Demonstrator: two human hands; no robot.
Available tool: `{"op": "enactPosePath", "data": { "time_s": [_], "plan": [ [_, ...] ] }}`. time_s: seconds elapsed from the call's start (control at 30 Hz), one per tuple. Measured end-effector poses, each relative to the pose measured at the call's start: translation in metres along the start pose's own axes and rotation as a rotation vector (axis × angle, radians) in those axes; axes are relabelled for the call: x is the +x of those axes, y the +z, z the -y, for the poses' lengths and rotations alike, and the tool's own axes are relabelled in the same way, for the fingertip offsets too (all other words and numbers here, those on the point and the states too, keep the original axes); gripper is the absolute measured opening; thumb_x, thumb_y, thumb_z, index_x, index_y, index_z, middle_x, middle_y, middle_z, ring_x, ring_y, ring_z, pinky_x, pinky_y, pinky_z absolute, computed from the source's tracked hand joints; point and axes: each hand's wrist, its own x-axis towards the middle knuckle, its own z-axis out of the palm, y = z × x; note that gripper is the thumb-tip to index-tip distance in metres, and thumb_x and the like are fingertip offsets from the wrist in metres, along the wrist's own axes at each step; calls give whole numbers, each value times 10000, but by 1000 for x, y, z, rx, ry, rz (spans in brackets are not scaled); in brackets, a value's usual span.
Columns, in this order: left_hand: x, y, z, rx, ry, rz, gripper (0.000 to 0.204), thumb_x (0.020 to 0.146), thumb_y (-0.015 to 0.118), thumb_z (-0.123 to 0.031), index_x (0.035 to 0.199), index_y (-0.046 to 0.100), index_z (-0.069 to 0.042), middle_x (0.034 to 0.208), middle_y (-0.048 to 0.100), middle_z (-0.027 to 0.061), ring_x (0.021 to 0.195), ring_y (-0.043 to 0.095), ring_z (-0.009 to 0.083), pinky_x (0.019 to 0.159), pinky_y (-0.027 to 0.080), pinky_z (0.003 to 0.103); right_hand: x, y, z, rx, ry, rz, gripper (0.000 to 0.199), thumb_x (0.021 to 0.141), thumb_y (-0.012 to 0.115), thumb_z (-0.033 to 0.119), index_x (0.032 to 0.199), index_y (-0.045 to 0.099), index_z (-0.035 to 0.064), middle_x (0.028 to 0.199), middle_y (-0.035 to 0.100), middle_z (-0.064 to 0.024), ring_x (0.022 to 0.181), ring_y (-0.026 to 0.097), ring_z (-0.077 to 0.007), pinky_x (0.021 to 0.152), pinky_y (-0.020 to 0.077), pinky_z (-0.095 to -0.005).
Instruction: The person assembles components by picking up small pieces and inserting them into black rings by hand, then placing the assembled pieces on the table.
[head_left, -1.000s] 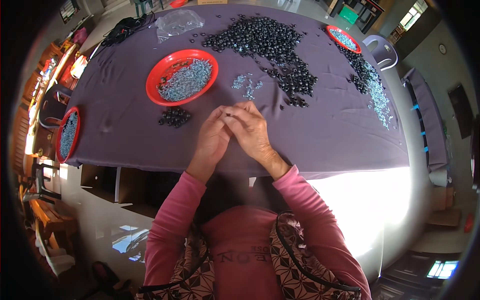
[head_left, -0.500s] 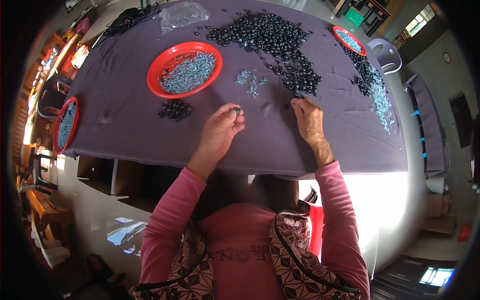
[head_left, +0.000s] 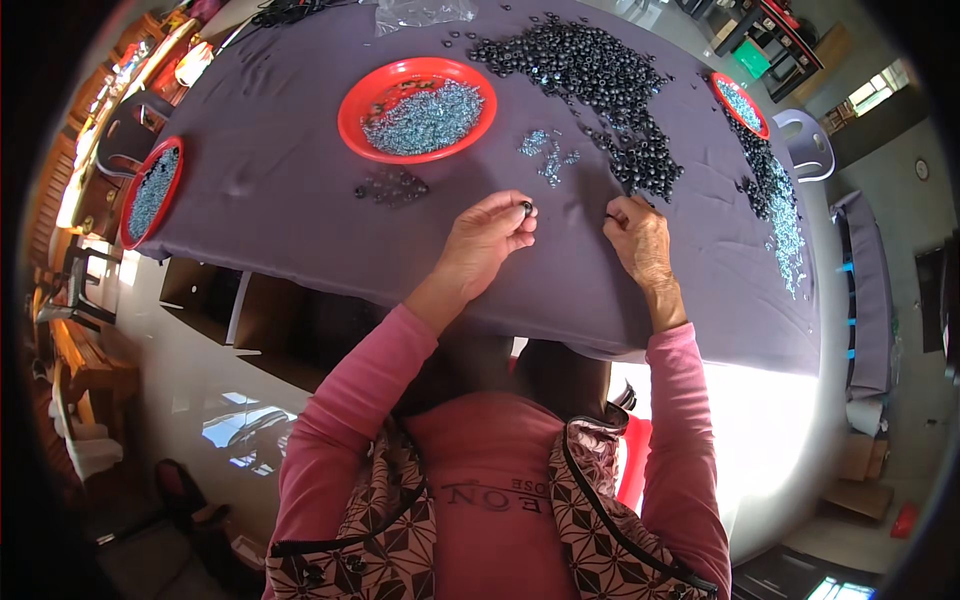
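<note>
My left hand (head_left: pixel 485 238) is raised over the purple tablecloth (head_left: pixel 280 190) and pinches a small black ring-shaped part (head_left: pixel 526 208) between thumb and fingertips. My right hand (head_left: pixel 637 236) rests on the cloth with its fingers curled at the near edge of the big pile of black parts (head_left: pixel 610 80); whether it grips a part I cannot tell. A small heap of black parts (head_left: pixel 392 185) lies left of my left hand. A few silver pieces (head_left: pixel 548 155) lie beyond my hands.
A red plate (head_left: pixel 418 62) full of silver pieces stands beyond the left hand. Another red plate (head_left: pixel 152 192) sits at the left table edge, a third (head_left: pixel 741 103) at the far right beside a strip of black and silver parts (head_left: pixel 775 200). A clear plastic bag (head_left: pixel 420 12) lies at the back.
My hands were together at the table's middle. The right hand moved right to the black pile; the left hand stayed near the middle, holding a small black part.
</note>
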Motion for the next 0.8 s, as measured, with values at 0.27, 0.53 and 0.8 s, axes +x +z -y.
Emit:
{"op": "enactPosePath", "data": {
  "time_s": [0.27, 0.53, 0.8],
  "plan": [
    [-1, 0, 3, 19, 21, -17, 140, 916, 545, -91, 1042, 594, -54, 954, 603, 26, 857, 579, 118, 776, 487, 301, 8, 14, 58, 995, 25, 132, 100, 816, 602, -55, 879, 617, 21, 797, 585, 21, 716, 527, -39, 662, 438, -181],
    [-3, 4, 1, -9, 19, -54, 149, 902, 554, -54, 1040, 595, -16, 942, 610, 46, 825, 601, 126, 740, 511, 277, 18, 18, 68, 1074, -62, 315, 130, 818, 580, -89, 919, 605, -10, 880, 589, -19, 780, 588, -89, 707, 489, -223],
    [-3, 5, 0, 6, 10, -53, 156, 893, 574, -65, 1034, 606, -9, 913, 620, 47, 805, 602, 118, 726, 512, 267, 24, 10, 66, 992, -110, 355, 169, 795, 598, -102, 922, 630, 5, 896, 583, -24, 792, 579, -90, 691, 487, -226]
  ]
}}
